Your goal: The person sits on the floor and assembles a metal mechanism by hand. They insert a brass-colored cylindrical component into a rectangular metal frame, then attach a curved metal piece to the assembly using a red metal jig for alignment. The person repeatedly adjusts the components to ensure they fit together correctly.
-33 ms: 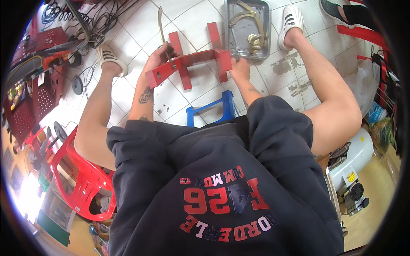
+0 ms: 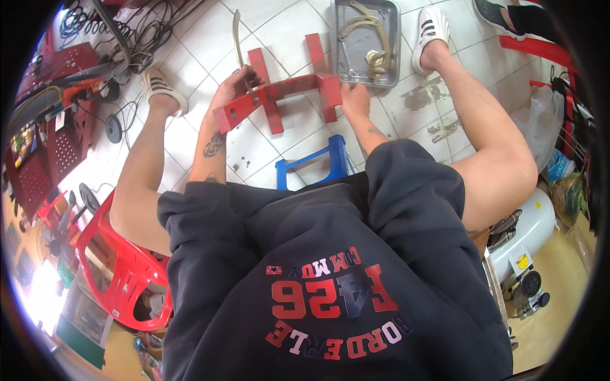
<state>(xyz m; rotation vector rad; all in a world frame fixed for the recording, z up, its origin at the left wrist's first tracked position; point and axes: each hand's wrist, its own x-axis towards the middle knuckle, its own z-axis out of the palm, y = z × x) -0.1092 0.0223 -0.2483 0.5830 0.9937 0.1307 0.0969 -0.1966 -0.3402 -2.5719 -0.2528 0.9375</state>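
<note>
A red metal stand [image 2: 297, 86] with a long crossbar and two cross feet is on the tiled floor between my legs. My left hand [image 2: 240, 84] is at its left part, fingers curled round the lower end of a curved, brass-coloured flat bar [image 2: 237, 41] that rises past the crossbar. My right hand [image 2: 356, 100] is beside the stand's right end block, just below the grey tray; its fingertips are largely hidden. In the metal tray [image 2: 395, 47] lie a curved brass-coloured piece [image 2: 384, 38] and a chunky brass-coloured fitting [image 2: 376, 59].
Nearest my body is a small blue plastic stool [image 2: 337, 155]. A red plastic chair [image 2: 121, 279] stands at left, with coiled cables [image 2: 152, 22] and a red perforated rack [image 2: 63, 133] farther out. At right are a white tank [image 2: 524, 235], plastic bags [image 2: 546, 127] and another person's foot [image 2: 495, 16].
</note>
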